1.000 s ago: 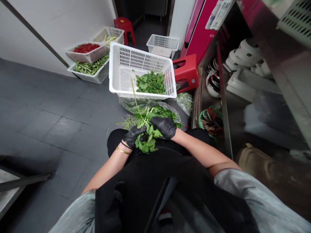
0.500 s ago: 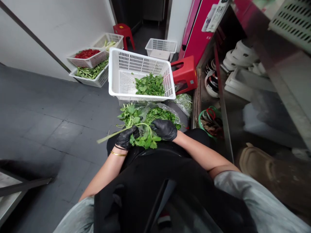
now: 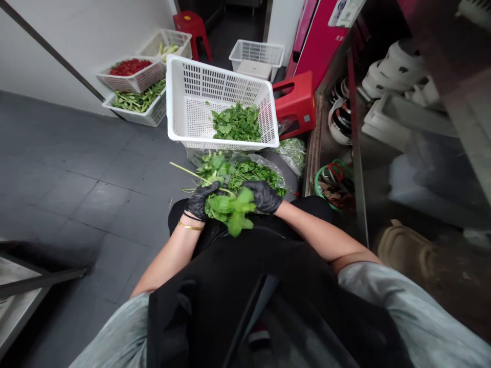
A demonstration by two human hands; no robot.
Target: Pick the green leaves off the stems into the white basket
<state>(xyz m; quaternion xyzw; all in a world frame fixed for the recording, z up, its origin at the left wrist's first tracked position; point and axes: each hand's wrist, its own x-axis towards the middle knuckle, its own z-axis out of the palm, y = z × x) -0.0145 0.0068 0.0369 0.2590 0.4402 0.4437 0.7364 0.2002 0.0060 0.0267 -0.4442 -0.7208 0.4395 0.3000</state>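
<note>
My left hand [image 3: 203, 200], in a black glove, is closed around leafy green stems above my lap. From its grip a long pale stem [image 3: 187, 170] points up and to the left. Bright green leaves [image 3: 236, 209] spread between my two hands. My right hand [image 3: 264, 197], also gloved in black, has its fingers curled against the right side of these leaves; its fingertips are partly hidden. Just beyond my hands lies a clear plastic bag of loose greens [image 3: 255, 174]. Past it, a white slotted basket [image 3: 195, 120] holds a pile of picked leaves [image 3: 238, 123].
To the left stand stacked baskets with red chillies [image 3: 130, 66], green beans [image 3: 140, 98] and pale vegetables. A red stool [image 3: 297, 102] lies against the big basket's right side. Metal shelving [image 3: 358, 153] with white containers runs along my right; a green-rimmed basket [image 3: 317, 184] sits low there.
The long stem has swung from pointing down-left to up-left, and the held leaves have turned toward me. My right hand stays close to them. The camera view has shifted slightly.
</note>
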